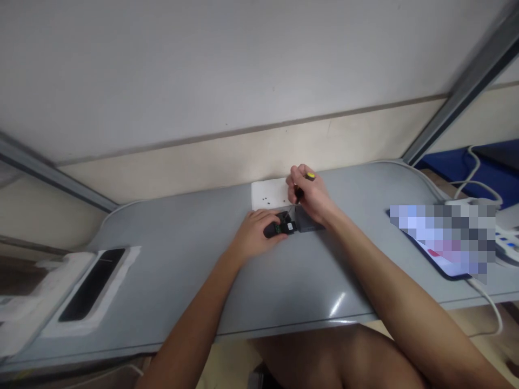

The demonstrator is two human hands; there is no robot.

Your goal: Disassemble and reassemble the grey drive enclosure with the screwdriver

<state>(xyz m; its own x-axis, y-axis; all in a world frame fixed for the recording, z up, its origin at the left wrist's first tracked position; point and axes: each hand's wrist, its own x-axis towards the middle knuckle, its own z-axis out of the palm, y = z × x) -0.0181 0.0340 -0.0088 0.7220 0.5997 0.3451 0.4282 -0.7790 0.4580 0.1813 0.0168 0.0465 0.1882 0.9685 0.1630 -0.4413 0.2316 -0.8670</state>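
My left hand is closed around a small black device that lies on the grey table, its inside with green circuit parts showing. In my right hand is a screwdriver with a black handle and a yellow end cap. Its thin shaft points down to the device; whether the tip sits in a screw is too small to tell. A flat dark grey piece lies beside the device, partly under my right hand. Behind them, several tiny dark screws rest on a white sheet.
To the left a black phone lies on white paper. A lit tablet, its screen blurred, lies at the right with a cable, next to a white power strip. A wall closes off the table's back edge.
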